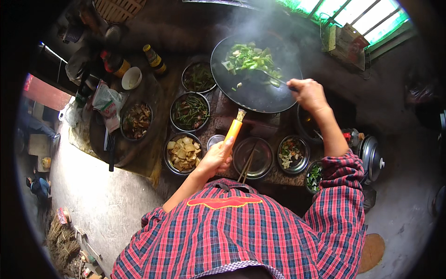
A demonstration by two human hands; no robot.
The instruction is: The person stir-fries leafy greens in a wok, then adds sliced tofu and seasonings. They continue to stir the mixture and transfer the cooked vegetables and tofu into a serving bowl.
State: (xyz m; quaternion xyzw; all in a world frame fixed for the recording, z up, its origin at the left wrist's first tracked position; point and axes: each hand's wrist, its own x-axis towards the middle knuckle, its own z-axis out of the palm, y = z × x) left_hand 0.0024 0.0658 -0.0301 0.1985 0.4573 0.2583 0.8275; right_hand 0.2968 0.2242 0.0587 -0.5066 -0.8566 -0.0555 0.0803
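My left hand (216, 158) grips the orange handle (234, 132) of a black wok (252, 99). Chopped green vegetables (252, 59) with pale pieces lie in the wok's far part, and steam rises over them. In my right hand (308, 92) is the dark grip of a spatula or ladle (273, 77); its head is hidden among the greens. Below the wok, a steel bowl (256, 171) holds a pair of chopsticks (248, 162). Right of it sits a bowl of chopped garlic and peppers (292, 153).
Bowls of green beans (191, 111), dark greens (199, 76) and fried tofu-like pieces (184, 153) line the left. A side table carries a cleaver (110, 146), a sauce bottle (155, 59) and a white bowl (131, 78). At right are chopped scallions (314, 177) and a lidded pot (372, 160).
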